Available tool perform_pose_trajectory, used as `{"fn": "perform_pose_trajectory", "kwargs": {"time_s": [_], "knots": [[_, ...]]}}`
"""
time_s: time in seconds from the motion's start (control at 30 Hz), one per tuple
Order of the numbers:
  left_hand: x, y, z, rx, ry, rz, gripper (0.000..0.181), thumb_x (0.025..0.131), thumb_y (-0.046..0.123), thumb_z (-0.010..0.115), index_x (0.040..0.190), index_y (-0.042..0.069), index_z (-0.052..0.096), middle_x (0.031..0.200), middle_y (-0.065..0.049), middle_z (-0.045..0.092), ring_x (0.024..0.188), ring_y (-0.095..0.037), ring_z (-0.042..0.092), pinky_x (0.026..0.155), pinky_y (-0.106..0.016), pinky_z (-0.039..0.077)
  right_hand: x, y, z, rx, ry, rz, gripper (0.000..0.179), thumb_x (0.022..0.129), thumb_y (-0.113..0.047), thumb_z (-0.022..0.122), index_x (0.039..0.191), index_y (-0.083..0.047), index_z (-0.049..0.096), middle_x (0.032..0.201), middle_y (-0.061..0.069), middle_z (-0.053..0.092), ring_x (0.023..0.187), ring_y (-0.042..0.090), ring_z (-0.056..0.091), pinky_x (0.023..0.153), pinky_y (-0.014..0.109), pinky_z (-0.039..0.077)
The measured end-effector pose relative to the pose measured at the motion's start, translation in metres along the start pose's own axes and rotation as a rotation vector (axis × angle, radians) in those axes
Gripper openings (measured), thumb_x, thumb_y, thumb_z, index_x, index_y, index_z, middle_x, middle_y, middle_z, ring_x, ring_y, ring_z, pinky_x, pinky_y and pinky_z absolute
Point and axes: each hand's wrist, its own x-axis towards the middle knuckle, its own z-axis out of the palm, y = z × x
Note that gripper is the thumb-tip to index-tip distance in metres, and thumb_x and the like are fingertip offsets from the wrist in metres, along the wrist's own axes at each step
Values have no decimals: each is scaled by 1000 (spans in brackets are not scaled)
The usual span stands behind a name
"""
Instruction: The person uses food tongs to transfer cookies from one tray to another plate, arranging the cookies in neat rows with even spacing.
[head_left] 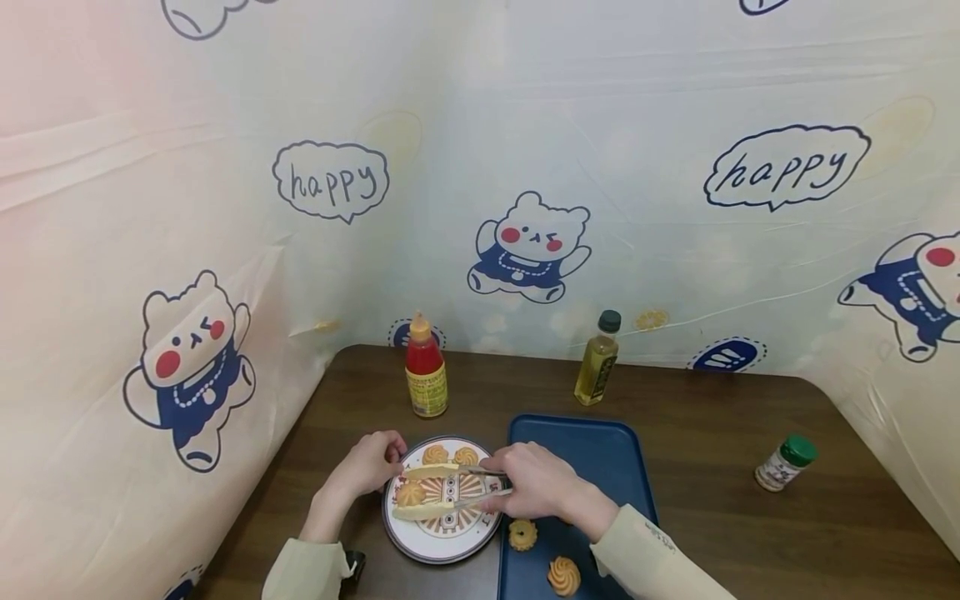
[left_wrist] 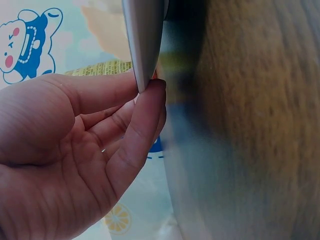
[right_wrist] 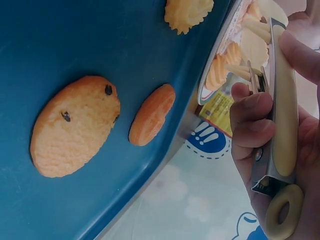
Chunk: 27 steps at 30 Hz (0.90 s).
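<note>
On the brown table (head_left: pixel 697 450), your left hand (head_left: pixel 370 462) pinches the plate (head_left: pixel 441 547) rim; your right hand (head_left: pixel 536 479) grips tongs (head_left: pixel 435 472) — pointing leftward, their parted tips flanking a cookie (head_left: pixel 410 494) on the plate, nearer your left.

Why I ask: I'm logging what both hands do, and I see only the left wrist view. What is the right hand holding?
Observer: The right hand grips a pair of tongs, clear in the head and right wrist views.
Operator: I see the left hand pinching the rim of the plate. What lies on it?
Observer: At least three swirled cookies; the head view shows them.
Operator: And to the right of the plate?
Observer: A blue tray; the right wrist view shows an oval cookie with dark bits lying on it.
</note>
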Motion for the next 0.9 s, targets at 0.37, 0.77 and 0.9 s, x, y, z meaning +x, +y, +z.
{"fn": "perform_pose_trajectory", "kwargs": {"time_s": [0.37, 0.77, 0.9], "knots": [[-1, -1, 0, -3, -5, -19, 18, 86, -3, 72, 101, 3, 63, 79, -7, 53, 65, -20, 53, 54, -31, 49, -19, -1, -14, 18, 50, -4, 62, 85, -55, 72, 133, -15, 65, 128, 5, 65, 67, 6, 63, 67, 28, 52], [2, -2, 1, -9, -6, -28, 19, 86, -3, 73, 101, 4, 63, 79, -7, 54, 65, -20, 54, 55, -31, 50, -61, 26, -34, 44, 135, 15, 60, 87, -50, 73, 132, -12, 65, 116, 2, 70, 76, 4, 60, 65, 27, 50], [1, -1, 0, -4, -4, -17, 18, 86, -3, 72, 100, 3, 63, 79, -7, 53, 65, -19, 53, 54, -31, 50, -78, 39, -35, 54, 163, 33, 61, 87, -52, 72, 130, -10, 66, 105, -4, 70, 73, 4, 58, 65, 26, 51]]}}
